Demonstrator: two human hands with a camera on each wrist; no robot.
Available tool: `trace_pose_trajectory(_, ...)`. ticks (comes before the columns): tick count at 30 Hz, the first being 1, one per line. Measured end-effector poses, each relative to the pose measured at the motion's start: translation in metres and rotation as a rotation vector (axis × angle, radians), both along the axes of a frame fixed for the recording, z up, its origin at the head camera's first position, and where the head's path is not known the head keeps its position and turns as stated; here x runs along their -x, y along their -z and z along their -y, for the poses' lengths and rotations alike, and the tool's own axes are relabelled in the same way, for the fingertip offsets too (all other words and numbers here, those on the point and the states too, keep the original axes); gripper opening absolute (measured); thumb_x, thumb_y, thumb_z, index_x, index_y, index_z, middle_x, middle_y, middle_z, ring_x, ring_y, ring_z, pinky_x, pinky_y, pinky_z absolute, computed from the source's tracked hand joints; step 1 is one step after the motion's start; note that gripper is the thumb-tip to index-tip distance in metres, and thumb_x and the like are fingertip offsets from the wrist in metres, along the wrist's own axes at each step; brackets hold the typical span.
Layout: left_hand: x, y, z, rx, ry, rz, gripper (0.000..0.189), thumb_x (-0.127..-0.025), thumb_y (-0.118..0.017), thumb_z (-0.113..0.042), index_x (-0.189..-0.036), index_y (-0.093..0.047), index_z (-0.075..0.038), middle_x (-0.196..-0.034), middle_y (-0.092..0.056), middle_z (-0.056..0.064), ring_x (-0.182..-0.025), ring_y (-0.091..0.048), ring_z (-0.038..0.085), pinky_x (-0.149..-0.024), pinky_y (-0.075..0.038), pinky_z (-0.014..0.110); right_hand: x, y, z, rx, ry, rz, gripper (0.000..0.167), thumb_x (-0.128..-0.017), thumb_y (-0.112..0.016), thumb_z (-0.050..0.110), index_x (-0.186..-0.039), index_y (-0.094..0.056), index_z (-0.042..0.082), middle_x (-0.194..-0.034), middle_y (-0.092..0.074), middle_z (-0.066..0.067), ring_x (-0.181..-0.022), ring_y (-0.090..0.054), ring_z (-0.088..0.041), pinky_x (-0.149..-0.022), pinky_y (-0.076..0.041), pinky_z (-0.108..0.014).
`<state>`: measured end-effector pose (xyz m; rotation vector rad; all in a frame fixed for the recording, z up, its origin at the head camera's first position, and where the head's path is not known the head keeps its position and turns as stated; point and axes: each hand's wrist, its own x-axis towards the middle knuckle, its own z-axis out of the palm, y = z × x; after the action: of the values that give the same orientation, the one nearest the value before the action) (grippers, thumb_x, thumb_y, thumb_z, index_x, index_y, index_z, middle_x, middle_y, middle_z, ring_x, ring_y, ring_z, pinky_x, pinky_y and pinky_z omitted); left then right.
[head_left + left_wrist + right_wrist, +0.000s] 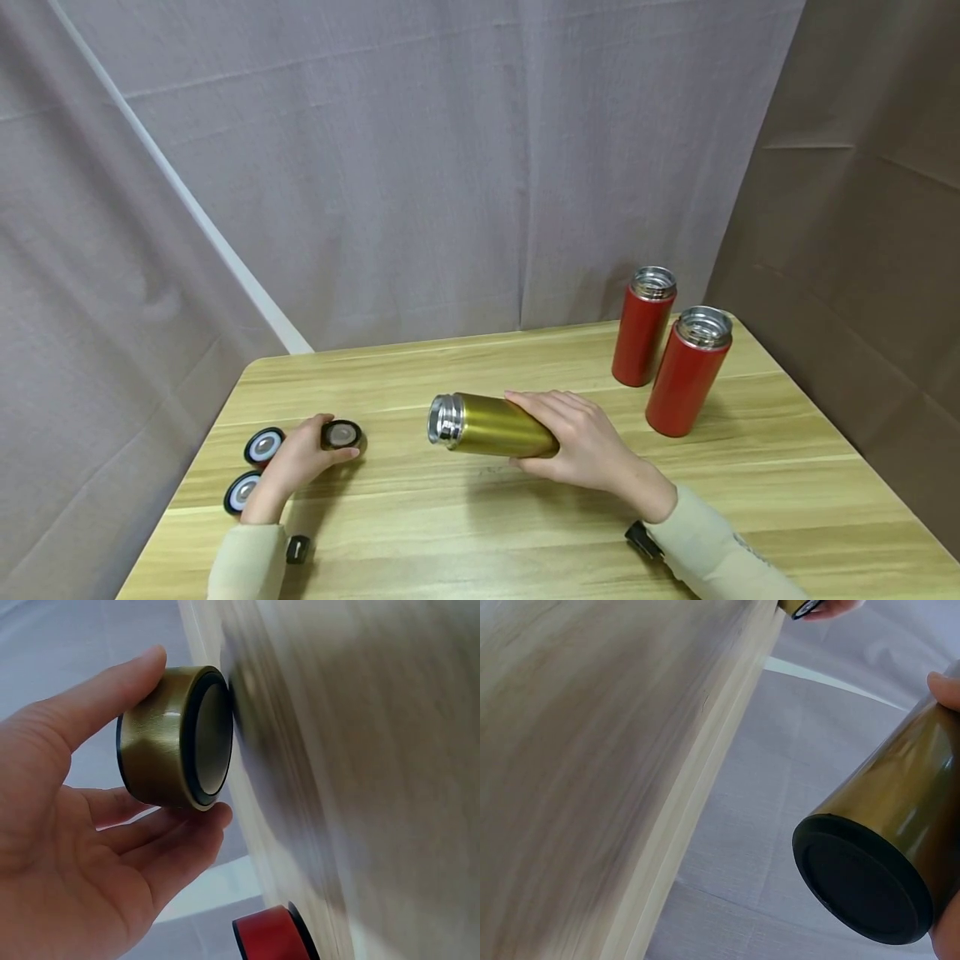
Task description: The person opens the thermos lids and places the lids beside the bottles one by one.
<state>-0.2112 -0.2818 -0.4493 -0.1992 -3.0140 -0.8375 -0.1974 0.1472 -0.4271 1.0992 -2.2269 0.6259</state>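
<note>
My left hand [303,457] pinches a gold lid [161,735] between thumb and fingers, close over the table. In the head view the lid's underside [342,434] faces up, and its flat top is toward the wood in the left wrist view. My right hand [577,437] grips a gold thermos bottle [498,425] around its body, above the table. The bottle is tilted nearly level, its bare metal mouth [446,419] pointing left toward the lid. Its black base [862,877] shows in the right wrist view. A gap separates lid and bottle.
Two red lids [264,447] lie underside up beside my left wrist, one partly hidden by it. Two open red bottles [643,327] stand upright at the back right of the wooden table [420,517]. Grey curtains hang behind.
</note>
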Motion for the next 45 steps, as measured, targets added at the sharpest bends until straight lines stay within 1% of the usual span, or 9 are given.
trace_pose_trajectory(12, -0.001, 0.002, 0.005, 0.029, 0.029, 0.004, 0.076, -0.086, -0.081, -0.027, -0.136, -0.046, 0.018, -0.13, -0.054, 0.039, -0.121, -0.053, 0.053, -0.102, -0.043, 0.061, -0.002, -0.002, 0.0, 0.006, 0.004, -0.002, 0.085, -0.07, -0.088, 0.044, -0.145, -0.055, 0.019, -0.119, -0.071, -0.003, -0.103, -0.068, -0.018, -0.089, -0.056, -0.044)
trace_pose_trajectory(20, 0.0, 0.004, 0.009, 0.053, 0.042, 0.005, 0.081, -0.084, -0.083, -0.029, -0.136, -0.045, 0.02, -0.131, -0.052, 0.041, -0.122, -0.051, 0.055, -0.103, -0.042, 0.061, -0.002, -0.002, 0.0, -0.003, 0.003, -0.007, 0.085, -0.07, -0.088, 0.044, -0.144, -0.055, 0.018, -0.12, -0.071, -0.003, -0.104, -0.068, -0.018, -0.089, -0.056, -0.043)
trace_pose_trajectory(25, 0.001, 0.006, 0.012, 0.063, 0.021, 0.03, 0.083, -0.085, -0.082, -0.029, -0.138, -0.042, 0.02, -0.132, -0.049, 0.043, -0.123, -0.049, 0.056, -0.104, -0.041, 0.062, -0.002, -0.003, -0.001, -0.006, 0.008, -0.007, 0.086, -0.07, -0.088, 0.044, -0.145, -0.054, 0.018, -0.12, -0.071, -0.004, -0.104, -0.068, -0.019, -0.09, -0.056, -0.044)
trace_pose_trajectory(30, 0.001, 0.005, 0.015, 0.068, 0.003, 0.048, 0.083, -0.086, -0.081, -0.03, -0.139, -0.04, 0.02, -0.133, -0.047, 0.044, -0.124, -0.047, 0.057, -0.105, -0.04, 0.063, -0.002, -0.003, 0.0, -0.004, 0.008, -0.01, 0.086, -0.07, -0.088, 0.043, -0.145, -0.054, 0.018, -0.119, -0.071, -0.004, -0.104, -0.068, -0.019, -0.09, -0.056, -0.044)
trace_pose_trajectory(39, 0.002, 0.005, 0.017, 0.082, -0.011, 0.052, 0.085, -0.085, -0.081, -0.031, -0.139, -0.04, 0.02, -0.133, -0.047, 0.044, -0.124, -0.047, 0.057, -0.104, -0.04, 0.063, -0.003, -0.003, -0.001, -0.002, 0.012, -0.003, 0.088, -0.068, -0.09, 0.041, -0.145, -0.054, 0.018, -0.12, -0.071, -0.004, -0.105, -0.068, -0.019, -0.091, -0.056, -0.045)
trace_pose_trajectory(45, 0.001, 0.005, 0.017, 0.052, -0.027, 0.062, 0.087, -0.086, -0.08, -0.033, -0.143, -0.037, 0.017, -0.138, -0.04, 0.045, -0.128, -0.042, 0.059, -0.106, -0.036, 0.066, -0.002, -0.003, 0.0, 0.003, 0.007, -0.003, 0.087, -0.069, -0.089, 0.041, -0.145, -0.054, 0.018, -0.119, -0.07, -0.003, -0.105, -0.067, -0.019, -0.091, -0.055, -0.044)
